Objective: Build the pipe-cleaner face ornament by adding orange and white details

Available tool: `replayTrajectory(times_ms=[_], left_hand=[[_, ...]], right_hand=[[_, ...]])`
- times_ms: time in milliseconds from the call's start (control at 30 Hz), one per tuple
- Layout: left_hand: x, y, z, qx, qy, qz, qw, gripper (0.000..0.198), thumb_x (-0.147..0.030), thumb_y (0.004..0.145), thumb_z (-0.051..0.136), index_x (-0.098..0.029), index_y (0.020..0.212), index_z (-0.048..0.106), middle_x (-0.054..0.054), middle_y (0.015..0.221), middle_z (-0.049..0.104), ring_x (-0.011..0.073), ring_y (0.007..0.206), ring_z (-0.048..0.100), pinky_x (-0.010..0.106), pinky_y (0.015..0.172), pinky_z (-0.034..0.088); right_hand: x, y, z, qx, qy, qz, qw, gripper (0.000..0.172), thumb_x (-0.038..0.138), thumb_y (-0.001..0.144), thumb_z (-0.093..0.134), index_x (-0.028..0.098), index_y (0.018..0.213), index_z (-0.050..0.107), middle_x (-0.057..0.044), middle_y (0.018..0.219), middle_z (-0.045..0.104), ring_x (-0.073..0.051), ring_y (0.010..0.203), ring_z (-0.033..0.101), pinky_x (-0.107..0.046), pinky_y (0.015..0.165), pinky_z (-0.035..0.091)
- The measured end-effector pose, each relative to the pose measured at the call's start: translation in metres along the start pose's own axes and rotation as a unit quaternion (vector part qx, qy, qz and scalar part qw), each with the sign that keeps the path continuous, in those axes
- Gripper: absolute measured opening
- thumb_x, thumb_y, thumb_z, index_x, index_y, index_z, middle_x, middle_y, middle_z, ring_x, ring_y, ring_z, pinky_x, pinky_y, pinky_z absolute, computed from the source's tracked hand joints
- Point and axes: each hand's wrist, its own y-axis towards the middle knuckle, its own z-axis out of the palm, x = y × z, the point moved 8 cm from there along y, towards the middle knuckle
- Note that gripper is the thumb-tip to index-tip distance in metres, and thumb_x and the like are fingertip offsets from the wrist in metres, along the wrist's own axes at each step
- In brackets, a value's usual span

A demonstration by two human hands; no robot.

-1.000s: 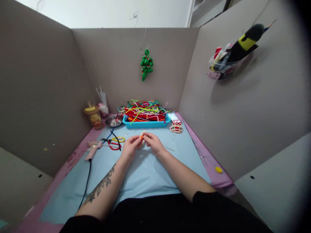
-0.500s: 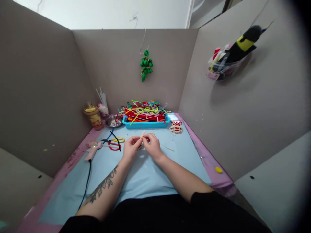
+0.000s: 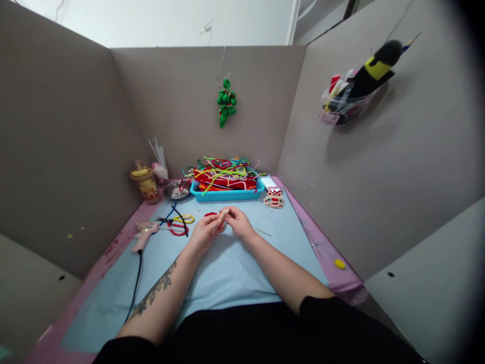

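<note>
Items on the bench [image 3: 326,258], L to R: 1 pink glue gun [image 3: 146,236]; 1 cup [image 3: 149,191] w/ yellow lid, far L; 1 pr. scissors [image 3: 178,230], handles yellow & red, w/ 1 black stem [image 3: 184,222] across them; 1 metal bowl [image 3: 166,195], far; 1 blue tray [image 3: 227,196], far centre, heaped w/ stems [image 3: 227,174] (too many to count); 1 cream-&-red ornament [image 3: 273,201], far R; 1 yellow disc [image 3: 339,264], near R. Centre: L hand [image 3: 204,233], fingers pinching 1 cream piece [image 3: 224,213]; R hand [image 3: 241,225], fingers pinching the same piece. Piece lies btwn the opposed fingertips, partly covered by them; visible long axis approx. near L to far R. 1 red item [image 3: 209,214] shows just beyond L fingers; whether attached to piece, cannot tell.
</note>
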Motion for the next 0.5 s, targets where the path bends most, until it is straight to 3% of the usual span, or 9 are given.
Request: replayTrajectory(times_ms=[200,400,500], left_hand=[[0.0051,-0.0012,0.0051,0.058,-0.022,-0.061,0.996,0.021,-0.027,0.070,0.076,-0.012,0.083,0.068,0.004,0.071,0.063,0.0080,0.058,0.057,0.018,0.055,0.049],[0.0051,-0.0035,0.0104,0.078,-0.046,-0.084,0.992,0.022,-0.025,0.071,0.076,-0.012,0.085,0.065,0.002,0.068,0.061,0.0062,0.053,0.055,0.016,0.052,0.049],[0.0038,-0.0045,0.0095,0.079,-0.042,-0.084,0.992,0.022,-0.026,0.070,0.076,-0.013,0.083,0.065,0.002,0.069,0.061,0.0059,0.052,0.054,0.016,0.050,0.049]], right_hand=[[-0.0047,-0.0010,0.0076,0.054,0.059,0.049,0.996,0.034,0.051,0.069,0.071,0.021,0.082,0.068,0.000,0.071,0.067,-0.015,0.063,0.058,-0.030,0.064,0.049],[0.0020,0.0006,0.0050,0.074,0.057,0.039,0.995,0.033,0.049,0.067,0.074,0.019,0.081,0.069,-0.002,0.081,0.070,-0.016,0.074,0.062,-0.031,0.075,0.050],[0.0041,0.0008,0.0048,0.078,0.051,0.040,0.995,0.034,0.050,0.066,0.074,0.018,0.076,0.067,-0.001,0.073,0.068,-0.014,0.067,0.059,-0.028,0.068,0.048]])
